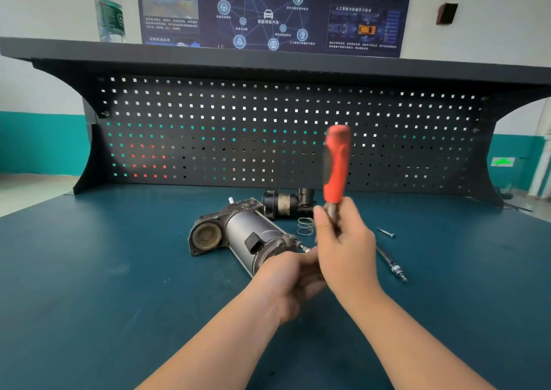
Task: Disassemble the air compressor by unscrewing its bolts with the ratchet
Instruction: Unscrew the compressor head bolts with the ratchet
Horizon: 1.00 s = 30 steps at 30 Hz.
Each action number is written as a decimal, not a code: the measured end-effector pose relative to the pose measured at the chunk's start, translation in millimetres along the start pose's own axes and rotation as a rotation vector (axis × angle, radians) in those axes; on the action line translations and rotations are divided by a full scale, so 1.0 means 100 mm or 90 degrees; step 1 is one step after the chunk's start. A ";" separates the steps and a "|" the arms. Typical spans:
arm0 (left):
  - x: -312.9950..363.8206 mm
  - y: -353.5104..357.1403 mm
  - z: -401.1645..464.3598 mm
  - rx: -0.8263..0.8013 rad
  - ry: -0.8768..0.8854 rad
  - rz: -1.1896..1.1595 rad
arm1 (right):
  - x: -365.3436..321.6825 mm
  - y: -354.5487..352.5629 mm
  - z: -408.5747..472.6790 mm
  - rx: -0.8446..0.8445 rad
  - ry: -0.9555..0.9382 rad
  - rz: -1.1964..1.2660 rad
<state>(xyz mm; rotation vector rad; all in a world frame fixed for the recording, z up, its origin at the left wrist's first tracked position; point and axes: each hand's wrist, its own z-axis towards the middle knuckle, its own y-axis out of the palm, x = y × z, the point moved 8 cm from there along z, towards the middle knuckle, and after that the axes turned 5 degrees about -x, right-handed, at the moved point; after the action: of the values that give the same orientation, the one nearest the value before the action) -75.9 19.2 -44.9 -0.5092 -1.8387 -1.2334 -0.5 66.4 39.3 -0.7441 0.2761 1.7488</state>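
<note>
The right hand (343, 246) grips the ratchet (337, 166) by its metal shaft, red handle upright. The left hand (290, 276) curls its fingers at the bolt (302, 246) on the air compressor (238, 234), which lies on the table (119, 270). Behind it sits a spring (305, 226).

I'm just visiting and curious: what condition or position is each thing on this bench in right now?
Grey metal air compressor: lying on its side, a bolt sticking out of its near end.
Red-handled ratchet: upright, blurred.
Right hand: grips the ratchet's metal shank.
Left hand: at the compressor's near end, fingers curled; what they hold is hidden.
Black cylindrical part: detached, lying behind.
Wire coil spring: loose.
Long bolt: removed, lying flat.
Short screw: loose.
Clear plastic bottle: upright on the shelf.
</note>
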 end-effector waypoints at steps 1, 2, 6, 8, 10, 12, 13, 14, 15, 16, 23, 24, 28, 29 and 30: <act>-0.01 -0.01 0.01 0.005 -0.004 -0.002 | 0.12 -0.03 0.02 0.022 0.071 0.042; -0.01 -0.01 0.00 0.014 -0.008 -0.007 | 0.23 -0.05 0.03 0.045 0.137 0.072; -0.03 -0.02 0.03 0.027 -0.020 -0.023 | 0.81 -0.06 -0.11 0.154 0.493 0.272; -0.03 -0.01 0.03 0.023 -0.020 -0.019 | 0.99 0.07 -0.30 0.185 0.676 0.431; -0.02 -0.02 0.04 0.027 -0.014 -0.010 | 1.04 0.15 -0.39 0.189 0.745 0.512; -0.02 -0.03 0.04 0.028 -0.011 -0.002 | 1.01 0.15 -0.35 0.176 0.709 0.497; -0.02 -0.03 0.04 0.026 -0.010 0.002 | 0.97 0.11 -0.29 0.174 0.655 0.464; -0.01 -0.03 0.04 0.027 -0.006 0.003 | 0.91 0.04 -0.21 0.171 0.583 0.411; -0.01 -0.03 0.04 0.029 0.000 0.006 | 0.82 -0.03 -0.13 0.162 0.501 0.339; 0.00 -0.04 0.04 0.033 0.008 0.011 | 0.70 -0.08 -0.07 0.147 0.417 0.261; 0.05 -0.04 0.00 0.032 0.031 0.054 | -0.18 0.04 -0.03 -0.024 -0.098 -0.071; 0.05 -0.04 0.00 0.027 0.026 0.056 | -0.26 0.08 -0.06 -0.049 -0.148 -0.101; 0.06 -0.05 0.01 0.014 0.009 0.052 | -0.24 0.11 -0.08 -0.060 -0.149 -0.099; 0.05 -0.05 0.01 0.013 0.009 0.051 | -0.17 0.08 -0.06 -0.044 -0.107 -0.069; 0.04 -0.04 0.02 0.011 0.008 0.047 | -0.09 0.04 -0.05 -0.024 -0.050 -0.028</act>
<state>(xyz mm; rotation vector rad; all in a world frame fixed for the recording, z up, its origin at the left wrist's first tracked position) -82.1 18.3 -43.8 -0.5538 -1.8027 -1.1682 -1.7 55.3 40.4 -0.7010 0.1730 1.7414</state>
